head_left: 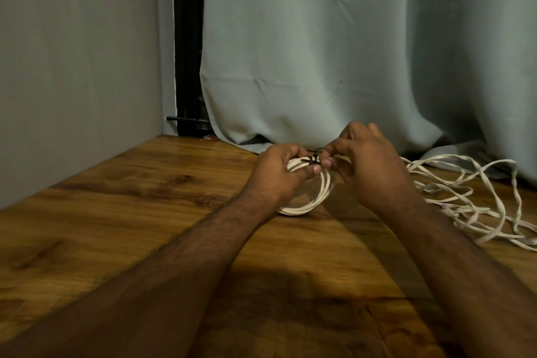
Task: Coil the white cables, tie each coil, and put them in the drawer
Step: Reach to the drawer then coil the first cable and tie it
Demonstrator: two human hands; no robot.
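Hands (319,166) on tied white coil (318,192)

One head-worn view looks forward and down along both forearms at the wooden table (122,229), fairly near. It faces the far curtain (348,52); the far-left corner is perhaps too dim to read.

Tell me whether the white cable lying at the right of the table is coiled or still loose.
Loose. The white cable sprawls in tangled, uneven loops on the table, with no tie around it.
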